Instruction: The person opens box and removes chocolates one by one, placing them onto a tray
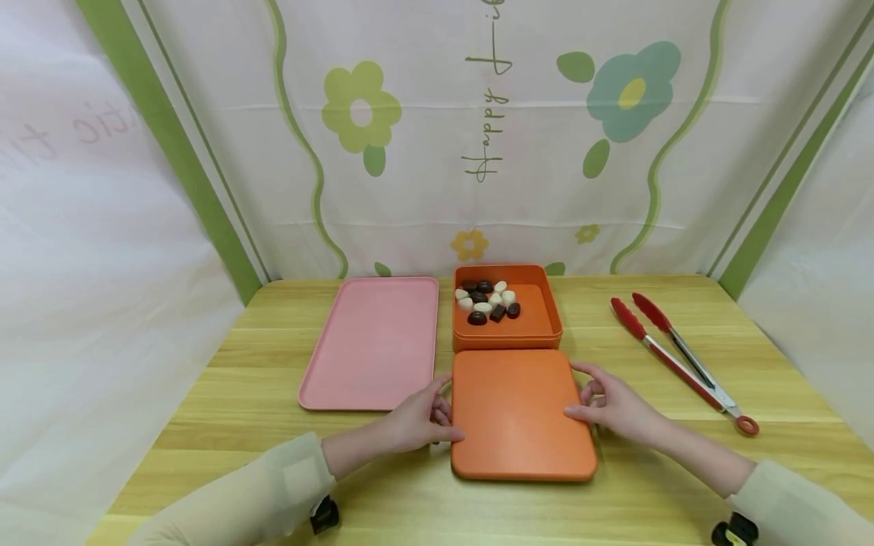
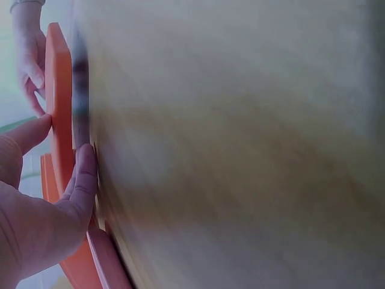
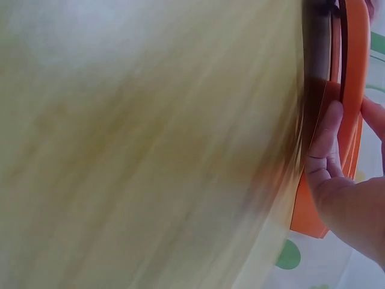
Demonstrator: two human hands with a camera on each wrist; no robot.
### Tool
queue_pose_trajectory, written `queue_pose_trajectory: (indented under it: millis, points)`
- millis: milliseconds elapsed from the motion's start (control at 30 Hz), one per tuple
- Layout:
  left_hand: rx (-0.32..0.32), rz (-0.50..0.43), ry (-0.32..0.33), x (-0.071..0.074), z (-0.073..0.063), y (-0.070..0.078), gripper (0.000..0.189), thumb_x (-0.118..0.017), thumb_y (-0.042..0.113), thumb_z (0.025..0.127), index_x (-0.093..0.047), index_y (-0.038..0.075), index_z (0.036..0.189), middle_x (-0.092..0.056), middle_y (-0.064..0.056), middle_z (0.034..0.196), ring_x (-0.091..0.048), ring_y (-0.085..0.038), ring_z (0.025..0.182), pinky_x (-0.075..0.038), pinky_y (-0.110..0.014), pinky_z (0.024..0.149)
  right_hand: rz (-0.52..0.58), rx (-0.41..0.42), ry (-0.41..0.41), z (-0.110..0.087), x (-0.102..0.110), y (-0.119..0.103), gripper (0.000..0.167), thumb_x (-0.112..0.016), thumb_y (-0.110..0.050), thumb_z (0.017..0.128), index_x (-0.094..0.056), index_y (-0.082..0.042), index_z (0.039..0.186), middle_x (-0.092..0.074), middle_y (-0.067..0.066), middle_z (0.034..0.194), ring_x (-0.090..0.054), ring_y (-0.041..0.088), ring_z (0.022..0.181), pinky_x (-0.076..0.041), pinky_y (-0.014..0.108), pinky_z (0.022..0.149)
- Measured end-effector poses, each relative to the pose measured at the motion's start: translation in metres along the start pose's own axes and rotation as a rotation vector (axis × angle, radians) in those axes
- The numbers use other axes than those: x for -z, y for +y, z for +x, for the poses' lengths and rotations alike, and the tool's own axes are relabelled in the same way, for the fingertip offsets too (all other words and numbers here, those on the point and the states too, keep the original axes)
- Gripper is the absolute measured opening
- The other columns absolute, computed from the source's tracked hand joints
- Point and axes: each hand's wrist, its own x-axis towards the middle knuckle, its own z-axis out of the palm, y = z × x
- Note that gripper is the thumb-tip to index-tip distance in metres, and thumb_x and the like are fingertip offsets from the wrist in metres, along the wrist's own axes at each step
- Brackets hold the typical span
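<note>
An orange lid with rounded corners is held between both hands in front of the orange box. My left hand pinches its left edge, thumb on the top face and fingers at the underside. On the opposite edge, my right hand grips in the same way. Both wrist views show the lid raised off the tabletop, a dark gap below it. Inside the uncovered box, dark and white chocolates lie grouped toward the left side.
A pink tray lies left of the box. Red-handled tongs rest spread on the wooden table at the right. A flower-printed white cloth hangs behind the table, with white sheets at both sides.
</note>
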Motion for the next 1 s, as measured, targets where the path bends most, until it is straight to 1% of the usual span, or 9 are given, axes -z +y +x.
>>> queue_pose_trajectory:
  millis: [233,733,800,900,1000]
  points:
    - [0.016,0.071,-0.014,0.0021,0.0026,-0.0044,0.096,-0.078,0.010,0.083,-0.014,-0.002,0.153,-0.063,-0.001,0.081,-0.058,-0.012,0.068,-0.047,-0.023,0.056,-0.001,-0.012,-0.016,0.0030,0.0001,0.0045,0.082,-0.075,-0.012,0.087,-0.022,0.012,0.145,-0.055,0.010,0.082,-0.053,0.015,0.055,-0.042,0.027,0.047]
    - [0.014,0.133,-0.032,0.0048,0.0041,-0.0039,0.094,-0.079,0.015,0.083,-0.017,-0.005,0.152,-0.062,0.001,0.079,-0.056,-0.009,0.065,-0.046,-0.022,0.058,-0.039,-0.011,-0.051,0.0045,-0.0015,0.0074,0.082,-0.073,-0.014,0.088,-0.021,0.015,0.145,-0.056,0.010,0.084,-0.054,0.015,0.056,-0.044,0.028,0.048]
    - [0.007,0.159,-0.039,0.0042,0.0041,-0.0038,0.094,-0.079,0.016,0.083,-0.019,-0.004,0.151,-0.061,0.002,0.077,-0.054,-0.007,0.064,-0.044,-0.021,0.058,-0.035,-0.005,-0.060,0.0050,-0.0018,0.0073,0.082,-0.073,-0.014,0.089,-0.021,0.015,0.145,-0.056,0.010,0.084,-0.054,0.015,0.056,-0.044,0.028,0.048]
    - [0.012,0.119,-0.056,0.0023,0.0043,-0.0031,0.098,-0.079,0.013,0.083,-0.012,-0.004,0.153,-0.062,0.001,0.075,-0.054,-0.008,0.062,-0.044,-0.021,0.057,-0.046,0.000,-0.062,0.0062,-0.0014,0.0072,0.082,-0.072,-0.015,0.089,-0.021,0.014,0.146,-0.055,0.010,0.084,-0.053,0.014,0.056,-0.045,0.028,0.049]
    - [0.034,0.081,-0.063,0.0008,0.0046,-0.0019,0.105,-0.079,0.011,0.083,-0.003,-0.004,0.153,-0.062,0.000,0.075,-0.055,-0.008,0.063,-0.044,-0.021,0.058,-0.055,-0.007,-0.061,0.0069,-0.0006,0.0069,0.081,-0.072,-0.015,0.089,-0.022,0.014,0.146,-0.054,0.010,0.084,-0.052,0.013,0.055,-0.045,0.028,0.049]
